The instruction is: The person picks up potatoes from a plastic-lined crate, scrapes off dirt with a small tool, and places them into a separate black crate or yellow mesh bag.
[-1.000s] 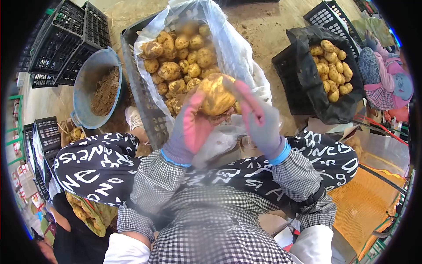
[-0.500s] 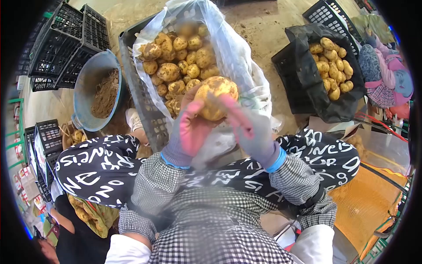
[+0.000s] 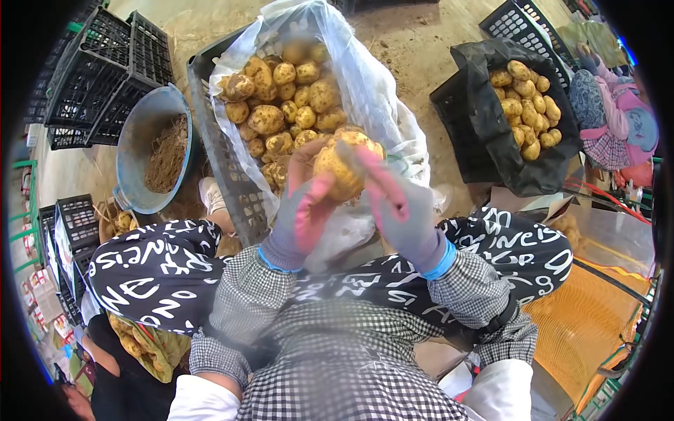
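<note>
A large, dirt-specked yellow potato (image 3: 340, 172) is held up above the lined crate. My left hand (image 3: 305, 203), in a grey glove with a pink palm, is closed around its left side. My right hand (image 3: 400, 210), in a matching glove, is closed against its right side, with fingers lying across the upper surface; the fingertips are slightly blurred. Below and beyond stands a black crate (image 3: 235, 182) lined with a whitish plastic bag (image 3: 397, 116), with many soil-marked potatoes (image 3: 267, 119) inside.
A blue-grey basin (image 3: 130, 179) with loose soil stands left, beside stacked black crates (image 3: 88, 77). On the right, a black-lined crate (image 3: 463, 126) contains potatoes (image 3: 526, 105). Another person (image 3: 611, 112) is at far right. An orange mesh sheet (image 3: 569, 323) lies lower right.
The potato has turned between my hands, showing a different side and tilting more upright. My right fingertips have shifted slightly over its top. Both hands stay close to the same place.
</note>
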Demonstrator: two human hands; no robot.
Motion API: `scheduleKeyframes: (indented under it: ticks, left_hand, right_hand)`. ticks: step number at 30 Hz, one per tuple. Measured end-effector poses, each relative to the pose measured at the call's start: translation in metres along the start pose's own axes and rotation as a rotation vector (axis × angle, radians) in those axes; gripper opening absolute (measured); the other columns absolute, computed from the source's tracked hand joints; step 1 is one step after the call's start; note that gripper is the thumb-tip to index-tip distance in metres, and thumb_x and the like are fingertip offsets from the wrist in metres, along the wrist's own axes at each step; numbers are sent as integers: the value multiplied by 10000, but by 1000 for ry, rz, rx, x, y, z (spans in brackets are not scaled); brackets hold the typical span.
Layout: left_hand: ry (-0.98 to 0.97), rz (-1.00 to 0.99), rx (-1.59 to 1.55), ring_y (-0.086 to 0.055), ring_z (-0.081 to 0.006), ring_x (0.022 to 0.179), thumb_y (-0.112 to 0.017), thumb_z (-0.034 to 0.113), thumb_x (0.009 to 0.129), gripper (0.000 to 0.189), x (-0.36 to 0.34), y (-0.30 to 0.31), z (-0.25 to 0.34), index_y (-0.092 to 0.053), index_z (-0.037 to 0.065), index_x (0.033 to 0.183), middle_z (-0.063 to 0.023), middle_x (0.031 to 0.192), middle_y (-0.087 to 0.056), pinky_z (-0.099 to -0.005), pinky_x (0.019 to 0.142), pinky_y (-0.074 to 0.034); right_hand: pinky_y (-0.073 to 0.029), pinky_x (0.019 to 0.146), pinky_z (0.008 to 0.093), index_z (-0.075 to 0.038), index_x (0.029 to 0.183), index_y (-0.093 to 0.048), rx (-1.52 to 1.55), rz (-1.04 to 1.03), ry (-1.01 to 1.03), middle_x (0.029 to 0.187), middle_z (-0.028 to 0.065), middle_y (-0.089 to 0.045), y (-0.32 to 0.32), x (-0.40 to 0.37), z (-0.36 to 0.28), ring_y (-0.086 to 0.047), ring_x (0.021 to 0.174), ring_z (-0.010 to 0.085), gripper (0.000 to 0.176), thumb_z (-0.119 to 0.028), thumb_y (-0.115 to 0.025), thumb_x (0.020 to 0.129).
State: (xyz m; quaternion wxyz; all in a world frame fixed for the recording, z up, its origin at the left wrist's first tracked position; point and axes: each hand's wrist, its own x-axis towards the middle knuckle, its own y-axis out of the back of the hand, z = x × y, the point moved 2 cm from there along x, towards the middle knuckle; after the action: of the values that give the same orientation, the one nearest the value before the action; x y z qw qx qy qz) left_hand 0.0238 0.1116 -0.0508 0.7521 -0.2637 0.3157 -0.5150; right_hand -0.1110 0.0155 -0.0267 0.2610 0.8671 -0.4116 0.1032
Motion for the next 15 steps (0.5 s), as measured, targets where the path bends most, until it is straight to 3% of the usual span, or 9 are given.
scheduleKeyframes:
  ticks: [1, 3, 4, 6, 9, 15]
  left_hand:
    - [7, 10, 33, -480, -255, 1280, -604, 212, 913, 611, 0, 4, 0, -286, 83, 1418, -126, 1392, -438, -454, 1077, -402]
    - [12, 26, 77, -483, -250, 1275, -612, 215, 908, 617, -1, 5, 0, -286, 84, 1415, -121, 1383, -444, -445, 1073, -407]
    - [4, 31, 85, -485, -248, 1273, -615, 216, 905, 620, -2, 2, 1, -286, 86, 1414, -119, 1377, -449, -441, 1071, -409]
    - [3, 35, 65, -485, -251, 1273, -607, 216, 909, 615, 2, -2, 1, -287, 82, 1417, -114, 1377, -452, -437, 1072, -408]
    - [43, 62, -88, -481, -265, 1281, -573, 215, 928, 580, 0, 3, -2, -310, 66, 1422, -104, 1396, -456, -445, 1085, -391]
    - [141, 60, -451, -476, -251, 1293, -541, 238, 944, 488, 6, 7, -1, -460, 45, 1384, -97, 1397, -510, -471, 1123, -331]
  right_hand:
    - [-458, 712, 192, 30, 1321, -561, 35, 19, 26, 1204, 94, -654, -5, -4, 4, -540, 782, 46, 374, 56, -507, 952]
    - [-460, 699, 195, 28, 1321, -562, 166, 32, -144, 1219, 108, -652, -5, -3, 2, -540, 755, 47, 381, 61, -515, 944]
    - [-467, 709, 202, 27, 1321, -562, 259, 24, -336, 1230, 123, -652, 3, -2, -1, -560, 763, 54, 385, 64, -520, 940]
    - [-470, 694, 206, 22, 1324, -561, 247, -15, -392, 1190, 124, -665, 7, -1, -3, -574, 739, 59, 395, 67, -530, 933]
    - [-456, 617, 201, 14, 1326, -563, 39, -119, -143, 1069, 92, -695, -3, -14, -4, -550, 647, 54, 405, 68, -543, 925]
    - [-452, 543, 224, 12, 1255, -608, -16, -129, -142, 1030, 114, -710, -4, -18, -1, -501, 550, 55, 360, 73, -565, 903]
